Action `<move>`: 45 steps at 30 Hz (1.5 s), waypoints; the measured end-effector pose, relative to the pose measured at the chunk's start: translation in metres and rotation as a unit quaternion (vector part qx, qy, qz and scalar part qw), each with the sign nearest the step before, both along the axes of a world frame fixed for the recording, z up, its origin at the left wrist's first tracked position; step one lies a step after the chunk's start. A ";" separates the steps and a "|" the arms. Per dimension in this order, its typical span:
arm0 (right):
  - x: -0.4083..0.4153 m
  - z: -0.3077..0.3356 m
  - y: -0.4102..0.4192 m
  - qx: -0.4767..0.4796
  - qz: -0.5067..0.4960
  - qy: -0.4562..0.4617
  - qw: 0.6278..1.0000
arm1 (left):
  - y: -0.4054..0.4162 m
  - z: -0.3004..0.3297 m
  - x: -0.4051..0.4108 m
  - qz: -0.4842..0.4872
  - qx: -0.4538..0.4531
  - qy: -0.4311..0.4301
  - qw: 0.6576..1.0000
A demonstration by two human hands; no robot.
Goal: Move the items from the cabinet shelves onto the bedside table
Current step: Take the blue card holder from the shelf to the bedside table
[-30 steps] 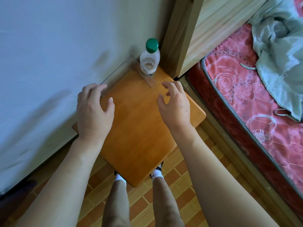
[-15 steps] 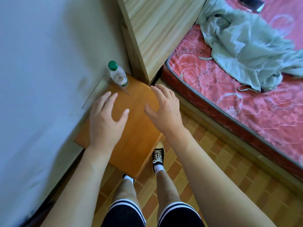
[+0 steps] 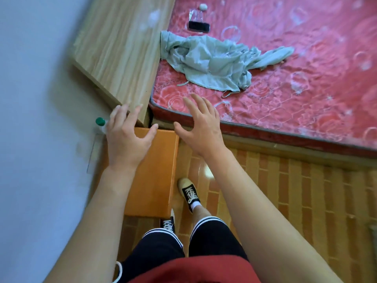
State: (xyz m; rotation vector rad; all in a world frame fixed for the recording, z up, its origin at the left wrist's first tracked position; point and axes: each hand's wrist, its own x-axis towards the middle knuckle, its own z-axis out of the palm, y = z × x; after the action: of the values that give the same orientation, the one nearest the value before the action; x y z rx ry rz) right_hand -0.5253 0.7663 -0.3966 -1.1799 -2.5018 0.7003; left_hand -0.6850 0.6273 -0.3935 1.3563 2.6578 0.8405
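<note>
Both hands empty. Left hand [image 3: 127,137] has its fingers spread wide, hovering over the worktop [image 3: 155,170]; right hand [image 3: 201,127] is also splayed wide, out past the worktop's 3 o'clock edge, over the floor and the mattress [image 3: 285,94] rim.

Task item in view: bottle [image 3: 100,123], green cap, at the worktop's 11 o'clock corner against the wall, so already delivered. Left fingertips sit just beside it in the view; contact can't be told.

Risks:
- Left hand could clip the bottle. It looks tall and light, standing near the corner, so it would likely tip or roll off.
- A clear sheet [image 3: 94,152] runs along the worktop's 9 o'clock edge; it's hard to see and easy to knock.
- Frame is motion-blurred and the cabinet shelves are not in view, so remaining items are unknown.

Containers: the bottle is the only one. It is capped; the body is mostly hidden behind the left hand, so its contents can't be told.

On the mattress at 12 o'clock: phone [image 3: 199,26], green cloth [image 3: 214,62].
</note>
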 end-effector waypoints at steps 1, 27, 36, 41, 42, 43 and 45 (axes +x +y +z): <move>0.011 0.015 -0.002 0.011 -0.015 0.008 1.000 | 0.003 0.012 0.005 -0.016 0.012 0.006 1.000; 0.401 0.270 -0.008 0.254 -0.320 0.065 0.910 | 0.147 0.270 0.340 -0.379 0.272 0.030 0.884; 0.564 0.320 0.000 0.297 -0.370 0.069 0.878 | 0.179 0.320 0.500 -0.420 0.307 0.025 0.854; 0.642 0.346 -0.006 0.315 -0.386 0.065 0.864 | 0.186 0.347 0.582 -0.442 0.323 0.013 0.837; 0.656 0.349 -0.007 0.316 -0.391 0.066 0.862 | 0.186 0.350 0.597 -0.447 0.326 0.011 0.833; 0.671 0.352 -0.009 0.317 -0.396 0.066 0.859 | 0.186 0.354 0.613 -0.453 0.329 0.010 0.828; 0.701 0.356 -0.014 0.323 -0.409 0.066 0.851 | 0.186 0.360 0.644 -0.464 0.334 0.005 0.821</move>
State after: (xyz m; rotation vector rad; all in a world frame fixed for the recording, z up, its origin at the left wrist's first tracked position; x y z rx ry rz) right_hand 0.1755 0.7525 -0.0403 -1.6120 -1.6114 -0.2664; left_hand -0.0412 0.8132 -0.0338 2.4140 1.2941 1.5672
